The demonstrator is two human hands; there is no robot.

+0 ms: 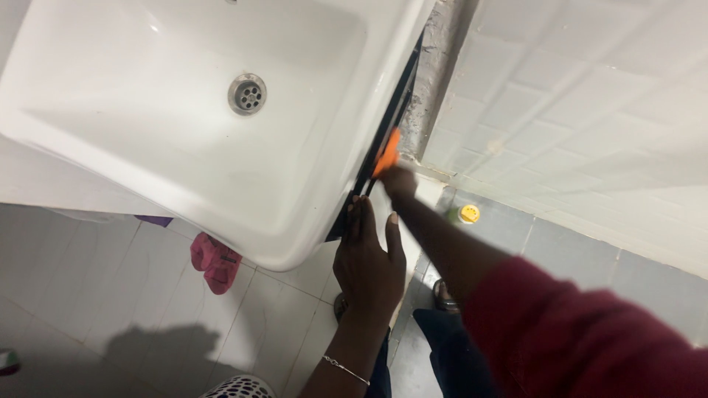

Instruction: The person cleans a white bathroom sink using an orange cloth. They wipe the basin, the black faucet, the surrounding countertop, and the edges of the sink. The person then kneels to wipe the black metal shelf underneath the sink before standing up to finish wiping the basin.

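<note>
Right hand (399, 179) clamped on orange tool (387, 153); left hand (367, 262) flat, just below, under sink (310, 184) rim

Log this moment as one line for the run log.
left hand: flat against white ceramic sink edge | right hand: gripping orange-handled tool at the sink's dark side gap | wall: white tiles

Left hand (366, 262): back facing up, fingers extended forward and held together, thumb spread to the right, a thin bracelet on the wrist.
Right hand (398, 179): reached further forward, apparently curled closed, though blur hides the fingers.
Right arm: stretched out straight, forearm bare, a red sleeve covering the upper part.
Spacing: hands near each other, not touching.
</note>
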